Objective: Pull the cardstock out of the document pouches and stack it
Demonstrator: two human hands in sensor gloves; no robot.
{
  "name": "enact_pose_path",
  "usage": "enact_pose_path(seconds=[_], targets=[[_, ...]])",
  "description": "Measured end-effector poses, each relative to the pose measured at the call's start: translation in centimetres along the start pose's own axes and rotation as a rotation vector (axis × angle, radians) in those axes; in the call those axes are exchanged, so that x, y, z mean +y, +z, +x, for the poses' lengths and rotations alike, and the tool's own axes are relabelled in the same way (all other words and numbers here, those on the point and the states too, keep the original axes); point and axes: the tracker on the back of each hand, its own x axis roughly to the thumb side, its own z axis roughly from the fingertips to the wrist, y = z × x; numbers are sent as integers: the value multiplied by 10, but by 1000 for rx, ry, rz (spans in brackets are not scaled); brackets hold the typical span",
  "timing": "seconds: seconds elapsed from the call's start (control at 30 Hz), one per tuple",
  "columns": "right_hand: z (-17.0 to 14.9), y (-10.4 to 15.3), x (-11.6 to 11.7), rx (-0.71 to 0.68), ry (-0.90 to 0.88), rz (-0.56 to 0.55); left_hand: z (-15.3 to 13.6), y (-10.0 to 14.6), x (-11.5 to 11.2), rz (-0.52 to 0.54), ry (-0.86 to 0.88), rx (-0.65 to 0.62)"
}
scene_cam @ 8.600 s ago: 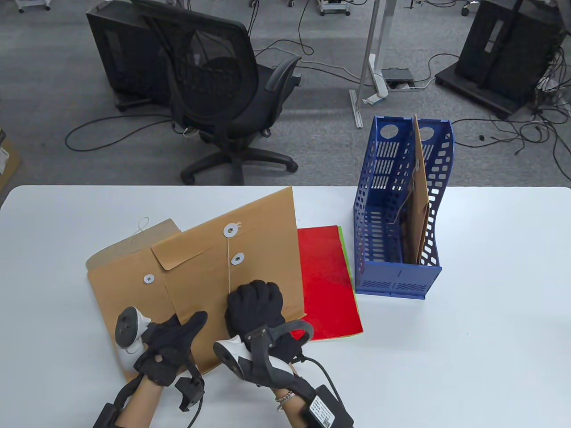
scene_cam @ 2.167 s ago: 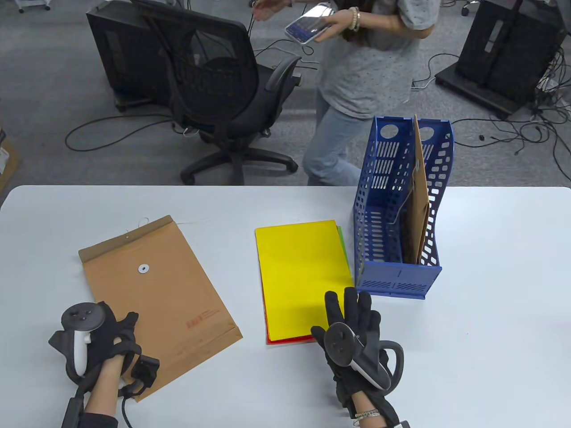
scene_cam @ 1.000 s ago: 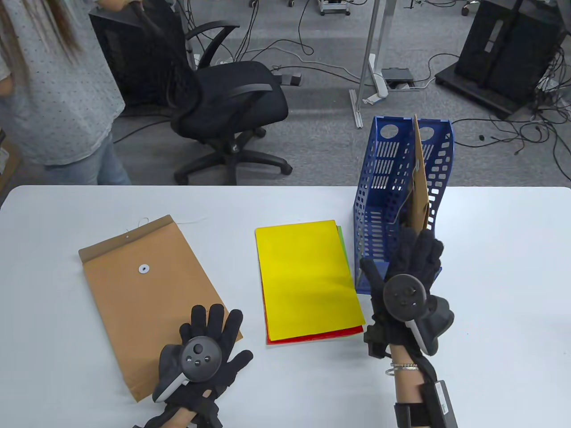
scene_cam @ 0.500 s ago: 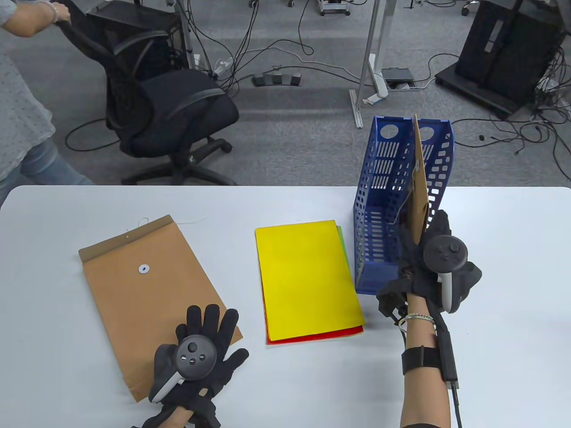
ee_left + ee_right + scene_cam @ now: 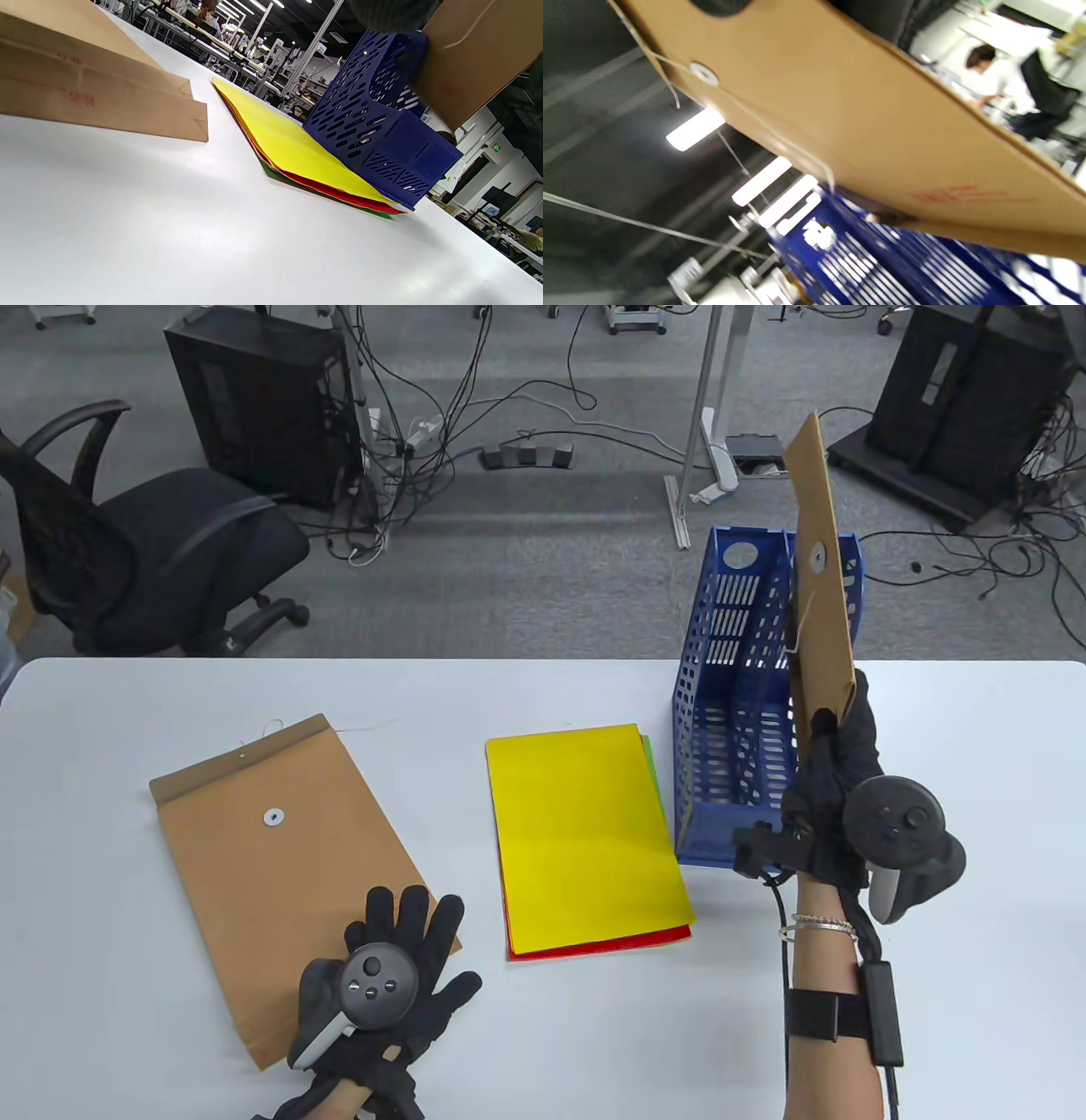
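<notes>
My right hand [image 5: 836,755] grips the lower edge of a brown string-tie document pouch [image 5: 819,577] and holds it upright, lifted out of the blue file holder [image 5: 738,704]. The pouch fills the right wrist view [image 5: 865,123], its string hanging loose. My left hand [image 5: 407,950] lies flat with fingers spread on the near corner of a stack of empty brown pouches [image 5: 288,865] on the table's left. A cardstock stack [image 5: 585,836], yellow on top of red and green, lies in the middle, also seen in the left wrist view [image 5: 297,148].
The white table [image 5: 933,899] carries only these things. The blue file holder [image 5: 373,131] stands right beside the cardstock stack. An office chair [image 5: 127,551], computer towers and cables are on the floor beyond the far edge.
My right hand left the cardstock stack, reached into the file holder, gripped the pouch and raised it well above the holder. My left hand settled on the empty pouches. The chair was moved left.
</notes>
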Motion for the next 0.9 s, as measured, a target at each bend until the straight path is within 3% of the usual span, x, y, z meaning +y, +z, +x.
enact_pose_path(seconds=[0.2,0.3,0.37,0.57,0.67,0.8,0.9], targets=[[54,19,-49,-208,-161,-141,-3,-8,9,7,137,-53],[68,35,-55,-260,-320,-124,-6,-16,25,90,246,-125],[69,47,-50,-217,-416,-57,-7,-21,36,125,277,-164],[49,87,3,-15,-625,175,-21,-25,61,156,542,-270],[40,106,34,17,-672,350,-38,-21,72,230,569,-249],[33,131,79,33,-773,689,-60,-19,75,220,659,-246],[33,140,101,19,-829,834,-71,-20,72,181,750,-293]])
